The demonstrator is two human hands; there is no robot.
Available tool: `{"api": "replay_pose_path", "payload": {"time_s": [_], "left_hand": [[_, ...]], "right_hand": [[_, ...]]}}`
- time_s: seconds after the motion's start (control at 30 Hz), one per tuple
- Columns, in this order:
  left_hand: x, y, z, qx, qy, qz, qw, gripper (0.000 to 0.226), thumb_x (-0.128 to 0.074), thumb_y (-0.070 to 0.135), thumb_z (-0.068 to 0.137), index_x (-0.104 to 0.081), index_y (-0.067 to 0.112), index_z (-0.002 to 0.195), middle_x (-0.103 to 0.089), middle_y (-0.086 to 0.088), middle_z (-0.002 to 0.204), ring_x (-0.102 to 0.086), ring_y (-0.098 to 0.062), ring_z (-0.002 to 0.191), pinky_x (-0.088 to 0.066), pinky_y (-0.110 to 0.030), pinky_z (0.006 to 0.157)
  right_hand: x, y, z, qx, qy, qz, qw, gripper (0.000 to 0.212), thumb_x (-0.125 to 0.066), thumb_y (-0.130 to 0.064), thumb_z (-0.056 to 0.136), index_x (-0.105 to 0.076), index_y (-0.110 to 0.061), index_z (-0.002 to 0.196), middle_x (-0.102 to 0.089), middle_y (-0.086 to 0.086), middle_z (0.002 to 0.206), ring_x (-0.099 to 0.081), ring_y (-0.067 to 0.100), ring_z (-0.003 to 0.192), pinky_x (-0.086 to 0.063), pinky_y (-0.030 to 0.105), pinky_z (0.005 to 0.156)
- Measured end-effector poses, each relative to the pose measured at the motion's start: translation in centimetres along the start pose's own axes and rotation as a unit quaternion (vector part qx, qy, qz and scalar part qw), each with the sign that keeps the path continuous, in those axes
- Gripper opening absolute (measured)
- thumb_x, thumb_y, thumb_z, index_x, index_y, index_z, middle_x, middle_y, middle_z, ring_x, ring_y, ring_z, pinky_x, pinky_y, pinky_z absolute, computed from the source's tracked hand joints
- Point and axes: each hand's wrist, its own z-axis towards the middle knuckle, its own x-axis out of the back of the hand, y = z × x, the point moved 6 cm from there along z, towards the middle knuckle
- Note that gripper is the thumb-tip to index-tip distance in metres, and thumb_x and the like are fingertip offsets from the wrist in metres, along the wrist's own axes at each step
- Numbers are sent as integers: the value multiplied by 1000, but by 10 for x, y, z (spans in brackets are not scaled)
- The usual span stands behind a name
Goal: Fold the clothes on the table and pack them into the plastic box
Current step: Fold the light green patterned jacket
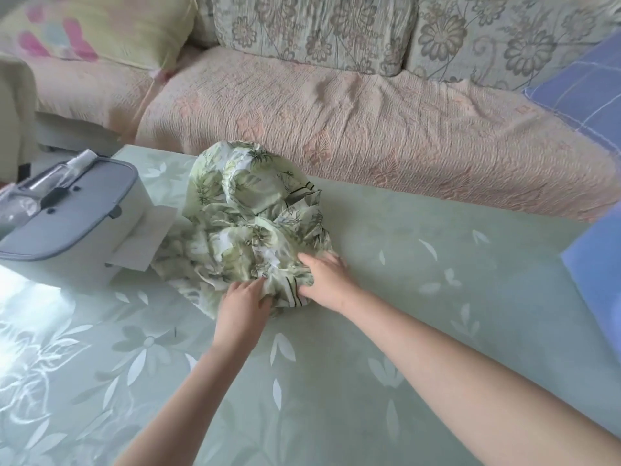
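Left hand and right hand grip the crumpled garment, nothing folded yet; plastic box sits closed leftward.

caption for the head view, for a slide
Left hand and right hand grip the near edge of a crumpled leaf-print garment on the table, plastic box at its left.

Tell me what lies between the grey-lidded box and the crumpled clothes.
A white paper sheet lies between box and clothes, per the head view.
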Motion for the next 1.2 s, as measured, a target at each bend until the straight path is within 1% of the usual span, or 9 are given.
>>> {"api": "replay_pose_path", "payload": {"time_s": [0.1, 0.2, 0.37, 0.6, 0.73, 0.83, 1.0, 1.13, 1.2], "left_hand": [[-16, 13, -5, -8, 10, -16, 1000, 17, -47, 17, 90, -64, 14, 94, -62, -9, 84, -53, -30, 97, -33, -36, 87], [-27, 19, -13, -2, 0, 15, 1000, 29, -45, 21, 87, -38, 18, 60, -44, 0, 57, -45, -28, 73, -30, -35, 88], [-39, 39, -39, -48, -48, -24, 997, 31, -46, 21, 86, -33, 17, 58, -43, 0, 55, -41, -25, 61, -36, -35, 77], [-40, 41, -120, -124, -82, -97, 984, 15, -56, 20, 84, -54, 15, 69, -50, 4, 58, -45, -15, 54, -36, -28, 51], [-24, 41, -176, -177, -78, -108, 975, 25, -70, 42, 79, -70, 21, 93, -65, 9, 84, -60, -8, 74, -50, -21, 69], [5, 41, -201, -214, 33, -143, 966, 49, -55, 59, 79, -69, 23, 109, -65, 9, 107, -63, -8, 91, -52, -25, 86], [-7, 42, -214, -219, 7, -64, 974, 60, -56, 45, 88, -34, 35, 143, -37, 7, 148, -46, -13, 128, -32, -44, 112], [-29, 44, -222, -209, -27, -5, 977, 76, -55, 49, 88, -10, 41, 149, -35, 8, 149, -36, -13, 136, -10, -48, 118], [-32, 41, -224, -195, -18, 11, 981, 81, -56, 45, 89, 1, 43, 148, -48, 4, 136, -40, -17, 130, -12, -42, 118]], "right_hand": [[-8, 12, 1, 30, 84, -37, 995, 46, -58, -25, 88, -50, -22, 133, -49, 5, 128, -39, 26, 125, -26, 39, 108], [-14, 15, -11, 79, 143, -44, 986, 32, -56, -19, 89, -56, -19, 121, -54, 4, 117, -43, 25, 114, -31, 35, 99], [-14, 37, -38, 87, 104, 9, 991, 33, -51, -1, 80, -62, -23, 102, -57, 1, 99, -48, 25, 105, -43, 38, 87], [-16, 72, -138, 36, 69, 17, 997, 9, -69, -22, 79, -61, -20, 76, -58, -4, 70, -58, 21, 78, -45, 32, 68], [-19, 80, -211, 11, 29, -37, 999, 13, -72, -23, 77, -60, -20, 75, -58, -4, 69, -55, 15, 73, -41, 30, 64], [-17, 85, -255, 17, -14, -5, 1000, 20, -78, -23, 75, -61, -12, 77, -51, -3, 62, -45, 1, 58, -32, 24, 55], [-23, 68, -301, 36, -111, 181, 976, 9, -71, -35, 83, -69, -28, 77, -62, -15, 65, -53, -1, 62, -42, 20, 66], [-9, 59, -287, 13, 26, 211, 977, 22, -69, -26, 86, -66, -24, 107, -67, -7, 97, -62, 9, 89, -47, 13, 70], [3, 54, -277, 7, 122, 162, 979, 43, -67, -28, 87, -55, -23, 129, -57, -11, 120, -53, 11, 112, -42, 19, 88]]}}
